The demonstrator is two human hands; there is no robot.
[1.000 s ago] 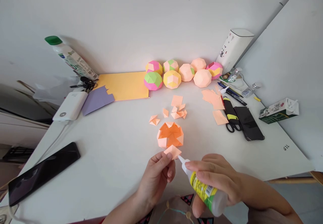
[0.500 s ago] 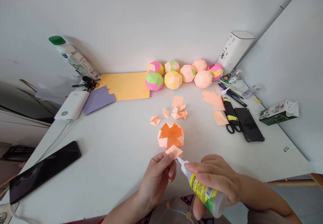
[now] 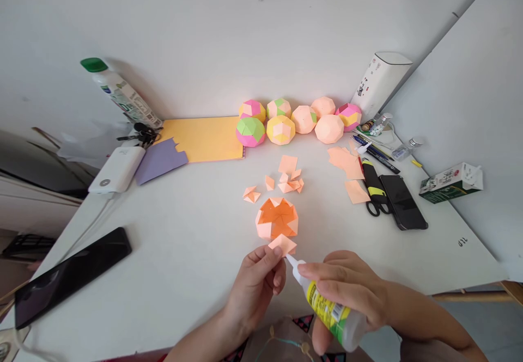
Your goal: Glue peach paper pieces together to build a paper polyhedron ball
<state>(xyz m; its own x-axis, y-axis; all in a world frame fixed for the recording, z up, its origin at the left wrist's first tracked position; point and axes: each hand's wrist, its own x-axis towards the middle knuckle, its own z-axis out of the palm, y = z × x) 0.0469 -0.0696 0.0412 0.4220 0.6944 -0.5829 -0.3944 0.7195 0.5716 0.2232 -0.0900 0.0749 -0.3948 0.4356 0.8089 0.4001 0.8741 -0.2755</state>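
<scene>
Pinching a small folded peach paper unit [image 3: 283,244] between thumb and fingertips, the left hand [image 3: 255,283] sat over the near edge of the white counter [image 3: 183,231], clamped on that unit. The right hand [image 3: 347,288] was wrapped tight around a translucent plastic glue bottle [image 3: 329,310] with a yellow-green label. The bottle was tilted, its white cone nozzle touching the unit's lower right edge. The two hands were close but not touching.

Just beyond the unit, mid-counter: a half-built paper ball [image 3: 277,219], a faceted peach shell, open on top, with orange inner faces. Behind it lay loose folded units [image 3: 288,179], small creased triangles and squares.

Along the far edge: a row of finished paper balls [image 3: 281,129], faceted, in peach, pink, yellow and green. Far left: a flat yellow-orange pad [image 3: 204,137], a torn purple sheet [image 3: 160,161] and a smooth white power bank [image 3: 116,170]. At the left edge: a glossy black phone [image 3: 71,277]. On the right side: flat peach squares [image 3: 347,160], black-handled scissors [image 3: 373,190], a second dark phone [image 3: 402,201] and a small carton [image 3: 449,182] on its side.
</scene>
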